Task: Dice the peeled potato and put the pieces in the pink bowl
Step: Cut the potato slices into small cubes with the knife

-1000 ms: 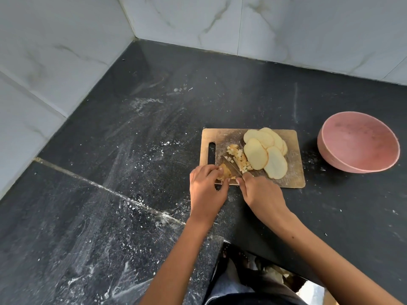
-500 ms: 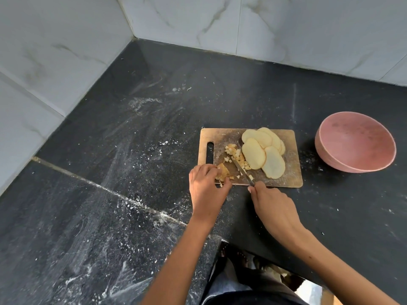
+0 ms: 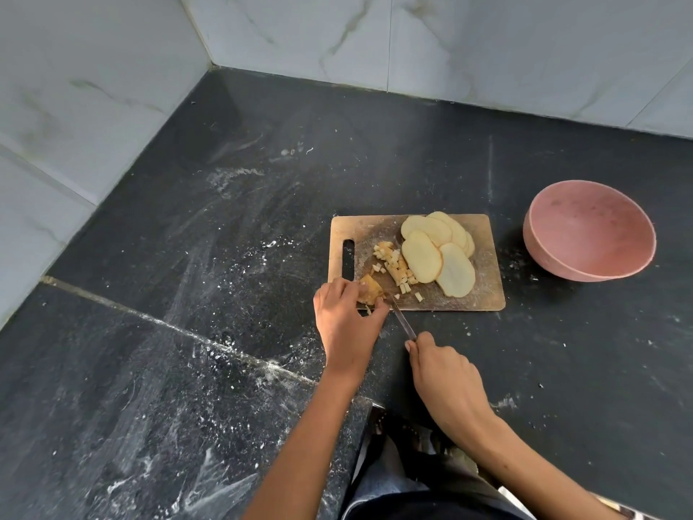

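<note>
wooden cutting board [image 3: 483,294] flat on dark speckled stone bench [image 3: 225,257], slot handle at its left end, near edge close to the person for reach. left hand [image 3: 343,320] curled over a small yellowish potato piece [image 3: 370,290] at the near left corner of the board, fingers gripping it and pinning it down, probably to keep it from sliding under the blade. right hand [image 3: 446,373] clenched round the handle of a knife [image 3: 403,320], handle hidden in the fist; thin metal blade runs up and left from the hand, tip at the held piece just beside the left fingertips. looks like mid-cut, though cannot tell whether the edge is in the potato or only against it.

small pile of pale cubes [image 3: 393,264] in the middle of the board, uneven, a few strays toward the near edge. fan of oval slices [image 3: 435,249] overlapping on the right half, smooth, pale cream, moist-looking, not yet diced; likely parked there to keep the cutting corner free.

pink bowl [image 3: 588,230] on the bench well to the right of the board, apart from it, matte, round, tilted slightly toward the camera; nothing visible inside. judged early in the task: most of the potato in slices, nothing moved to the bowl.

white powdery streaks and crumbs across the bench, heaviest on the left. grey-veined white tile wall [image 3: 337,39] behind and at left, glossy.
</note>
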Tool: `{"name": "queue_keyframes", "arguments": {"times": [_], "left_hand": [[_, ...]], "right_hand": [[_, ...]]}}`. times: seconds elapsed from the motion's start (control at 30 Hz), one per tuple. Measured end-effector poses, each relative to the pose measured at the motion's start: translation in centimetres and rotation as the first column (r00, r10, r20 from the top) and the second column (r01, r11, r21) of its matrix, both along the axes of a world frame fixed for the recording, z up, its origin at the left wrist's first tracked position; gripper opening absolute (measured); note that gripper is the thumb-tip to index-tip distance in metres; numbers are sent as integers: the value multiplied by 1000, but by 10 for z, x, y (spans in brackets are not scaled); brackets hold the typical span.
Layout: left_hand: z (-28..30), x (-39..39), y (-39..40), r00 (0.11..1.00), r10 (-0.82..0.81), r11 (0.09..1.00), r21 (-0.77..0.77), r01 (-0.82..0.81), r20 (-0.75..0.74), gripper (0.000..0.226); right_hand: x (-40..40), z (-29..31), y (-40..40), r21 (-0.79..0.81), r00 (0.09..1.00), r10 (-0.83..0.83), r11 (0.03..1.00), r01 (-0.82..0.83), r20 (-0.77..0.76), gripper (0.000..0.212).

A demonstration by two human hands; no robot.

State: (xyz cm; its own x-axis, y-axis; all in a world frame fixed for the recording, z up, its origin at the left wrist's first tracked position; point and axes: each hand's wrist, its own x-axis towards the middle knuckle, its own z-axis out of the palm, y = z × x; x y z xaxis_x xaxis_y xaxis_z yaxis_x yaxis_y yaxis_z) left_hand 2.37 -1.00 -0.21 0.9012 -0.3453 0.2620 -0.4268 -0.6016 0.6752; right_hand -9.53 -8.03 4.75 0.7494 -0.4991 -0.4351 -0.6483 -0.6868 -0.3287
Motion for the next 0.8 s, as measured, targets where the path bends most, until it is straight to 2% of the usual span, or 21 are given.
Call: {"name": "queue_keyframes", "arguments": {"times": [0.2, 0.4, 0.8], "left_hand": [[-1, 0, -1, 1000, 11, 1000, -1, -11, -12, 17], [-1, 0, -2, 1000, 21, 1000, -1, -21, 1, 18], [-2, -5, -1, 998, 39, 999, 12, -39, 50, 16]], "right_hand": [[-6, -4, 7, -102, 995, 54, 993, -63, -88, 28], [-1, -4, -2, -95, 999, 13, 995, -18, -52, 31], [-6, 4, -31, -96, 995, 95, 991, -95, -4, 31]]}}
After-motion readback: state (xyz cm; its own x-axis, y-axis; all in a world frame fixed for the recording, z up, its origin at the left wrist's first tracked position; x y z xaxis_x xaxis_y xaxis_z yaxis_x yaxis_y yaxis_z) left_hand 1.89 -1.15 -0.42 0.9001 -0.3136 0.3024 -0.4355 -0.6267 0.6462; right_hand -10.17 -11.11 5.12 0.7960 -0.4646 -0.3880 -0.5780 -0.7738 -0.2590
